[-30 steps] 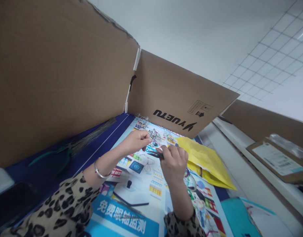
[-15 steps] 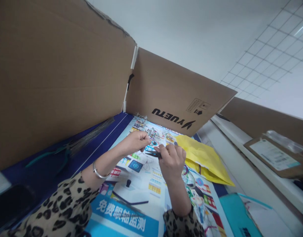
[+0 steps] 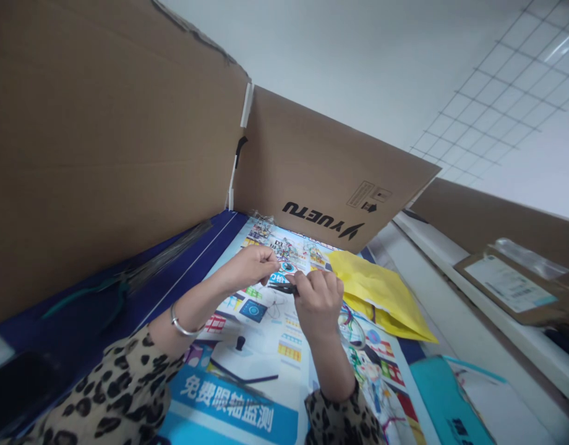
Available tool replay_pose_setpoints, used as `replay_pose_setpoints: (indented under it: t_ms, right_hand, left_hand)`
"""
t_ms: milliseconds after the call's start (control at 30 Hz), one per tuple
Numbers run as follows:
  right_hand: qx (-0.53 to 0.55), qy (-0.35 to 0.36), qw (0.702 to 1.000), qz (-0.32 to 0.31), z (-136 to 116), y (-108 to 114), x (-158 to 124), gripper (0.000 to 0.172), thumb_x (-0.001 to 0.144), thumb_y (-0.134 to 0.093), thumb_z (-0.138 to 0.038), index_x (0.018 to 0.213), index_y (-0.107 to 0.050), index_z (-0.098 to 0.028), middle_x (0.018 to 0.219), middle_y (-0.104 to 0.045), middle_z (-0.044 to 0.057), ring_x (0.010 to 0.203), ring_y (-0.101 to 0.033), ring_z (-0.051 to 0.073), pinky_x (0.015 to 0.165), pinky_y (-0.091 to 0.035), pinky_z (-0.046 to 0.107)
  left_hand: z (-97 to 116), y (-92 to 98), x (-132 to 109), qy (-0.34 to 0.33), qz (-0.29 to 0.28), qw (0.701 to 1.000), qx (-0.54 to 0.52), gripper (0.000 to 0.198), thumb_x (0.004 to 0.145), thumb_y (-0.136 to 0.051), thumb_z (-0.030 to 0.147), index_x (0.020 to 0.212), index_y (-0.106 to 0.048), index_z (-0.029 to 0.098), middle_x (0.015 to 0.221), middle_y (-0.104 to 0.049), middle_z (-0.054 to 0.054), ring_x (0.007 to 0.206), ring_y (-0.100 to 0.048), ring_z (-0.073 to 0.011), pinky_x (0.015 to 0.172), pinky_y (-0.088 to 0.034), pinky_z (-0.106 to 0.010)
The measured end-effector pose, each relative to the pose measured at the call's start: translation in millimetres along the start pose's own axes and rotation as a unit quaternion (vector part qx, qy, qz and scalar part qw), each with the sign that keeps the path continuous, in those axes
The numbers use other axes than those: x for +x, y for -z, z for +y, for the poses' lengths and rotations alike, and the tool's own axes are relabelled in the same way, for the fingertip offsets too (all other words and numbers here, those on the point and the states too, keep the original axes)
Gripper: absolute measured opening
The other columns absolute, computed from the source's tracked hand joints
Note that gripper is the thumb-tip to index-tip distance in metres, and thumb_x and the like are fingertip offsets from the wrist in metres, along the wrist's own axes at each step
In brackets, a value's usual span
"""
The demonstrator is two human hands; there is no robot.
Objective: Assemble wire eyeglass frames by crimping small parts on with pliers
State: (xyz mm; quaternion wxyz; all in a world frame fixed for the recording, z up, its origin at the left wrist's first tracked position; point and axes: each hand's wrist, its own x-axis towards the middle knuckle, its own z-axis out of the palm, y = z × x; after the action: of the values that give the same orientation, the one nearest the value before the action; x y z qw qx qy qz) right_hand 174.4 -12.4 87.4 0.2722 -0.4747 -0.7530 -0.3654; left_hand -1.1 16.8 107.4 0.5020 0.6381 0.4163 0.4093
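My left hand is raised over a printed poster, its fingers pinched together on something too small to make out. My right hand is closed round a thin dark tool whose tip points left toward the left fingertips. The two hands almost meet above the poster's far half. A heap of small coloured wire pieces lies on the poster just beyond them. Both sleeves are leopard print, and a silver bangle sits on the left wrist.
Brown cardboard walls stand at the left and back. Teal-handled pliers and a bundle of thin wires lie on the blue surface at left. A yellow padded envelope lies right of the hands, a teal folder at bottom right.
The view has drifted slightly; both hands stay close together in the same pose, shifted a little left and down in the picture.
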Motion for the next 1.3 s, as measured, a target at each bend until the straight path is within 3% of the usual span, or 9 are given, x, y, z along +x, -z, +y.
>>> replay_pose_setpoints:
  t_ms: [233, 733, 1067, 1200, 1300]
  right_hand:
    - [-0.01, 0.004, 1.0, 0.027, -0.1, -4.4, -1.0, 0.018, 0.085, -0.053, -0.035, 0.075, -0.061, -0.022, 0.064, -0.051, 0.002, 0.072, -0.039, 0.018, 0.067, -0.023, 0.034]
    - [0.005, 0.002, 1.0, 0.001, -0.8, -2.3, -1.0, 0.022, 0.087, -0.05, -0.035, 0.074, -0.062, -0.022, 0.064, -0.052, 0.003, 0.072, -0.039, 0.018, 0.067, -0.023, 0.034]
    - [-0.002, 0.001, 1.0, -0.001, -2.4, -6.3, -2.2, 0.016, 0.085, -0.053, -0.033, 0.077, -0.062, -0.022, 0.062, -0.052, 0.002, 0.07, -0.039, 0.018, 0.065, -0.022, 0.034]
    - [-0.005, -0.001, 1.0, -0.013, -5.1, -4.9, -0.3, 0.019, 0.085, -0.053, -0.032, 0.07, -0.06, -0.022, 0.061, -0.052, 0.002, 0.069, -0.039, 0.017, 0.065, -0.023, 0.033]
    - [-0.005, -0.003, 0.999, -0.04, -7.7, -2.2, 0.7, 0.019, 0.084, -0.054, -0.027, 0.066, -0.058, -0.021, 0.061, -0.053, 0.002, 0.068, -0.04, 0.018, 0.065, -0.024, 0.033]
  left_hand:
    - [2.0, 0.5, 0.0, 0.012, -0.005, 1.0, 0.018, 0.019, 0.072, -0.053, 0.031, 0.061, -0.048, 0.016, 0.04, -0.047, 0.006, 0.037, -0.033, -0.0054, 0.037, -0.023, -0.016]
    - [0.5, 2.0, -0.1, 0.01, -0.014, 1.0, 0.019, 0.017, 0.074, -0.053, 0.029, 0.063, -0.05, 0.016, 0.041, -0.047, 0.006, 0.037, -0.032, -0.0047, 0.037, -0.023, -0.015]
    - [-5.3, 1.9, 2.3, -0.008, 0.0, 0.999, 0.037, 0.017, 0.073, -0.052, 0.029, 0.063, -0.05, 0.016, 0.041, -0.046, 0.006, 0.039, -0.035, -0.0063, 0.038, -0.025, -0.017]
    - [-3.9, 3.4, 2.3, -0.029, 0.021, 0.996, 0.081, 0.017, 0.075, -0.049, 0.027, 0.062, -0.049, 0.017, 0.044, -0.048, 0.005, 0.042, -0.04, -0.0077, 0.042, -0.028, -0.018]
    - [1.6, 5.4, 0.0, -0.07, 0.055, 0.979, 0.184, 0.019, 0.078, -0.047, 0.025, 0.06, -0.05, 0.017, 0.049, -0.051, 0.004, 0.047, -0.043, -0.0086, 0.046, -0.03, -0.019]
